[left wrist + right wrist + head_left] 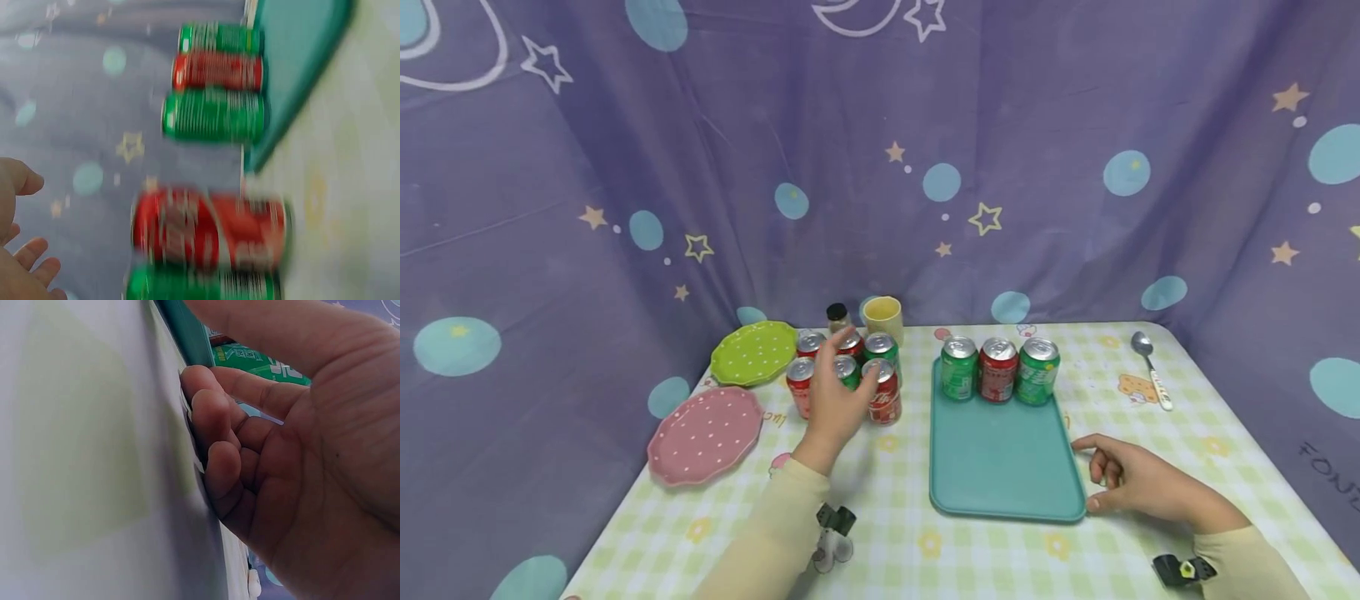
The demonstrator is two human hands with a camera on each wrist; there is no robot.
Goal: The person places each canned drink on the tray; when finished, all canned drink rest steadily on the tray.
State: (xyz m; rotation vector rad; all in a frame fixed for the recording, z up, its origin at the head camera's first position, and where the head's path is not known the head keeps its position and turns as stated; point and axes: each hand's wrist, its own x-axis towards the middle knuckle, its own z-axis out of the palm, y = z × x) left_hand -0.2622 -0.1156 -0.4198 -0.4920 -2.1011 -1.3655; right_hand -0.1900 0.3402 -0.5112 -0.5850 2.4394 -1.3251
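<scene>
My left hand [838, 408] is raised over a cluster of soda cans, its thumb and fingers spread. A red can [883, 400] stands at the cluster's front right, with a green can [200, 284] beside it in the left wrist view. No can is in the left hand's grasp; part of the cluster is hidden behind it. My right hand [1138, 483] rests by the right edge of a teal tray [1007, 467], index fingertip and thumb at the rim, other fingers loosely bent. Along the tray's far end stand a green can [958, 371], a red can [997, 372] and another green can [1037, 373].
A green dotted plate [754, 354] and a pink dotted plate [706, 437] lie at the left. Behind the cluster are a yellow cup [883, 317] and a black-capped bottle [837, 315]. A spoon [1152, 371] lies at the far right, before a purple curtain [1037, 125].
</scene>
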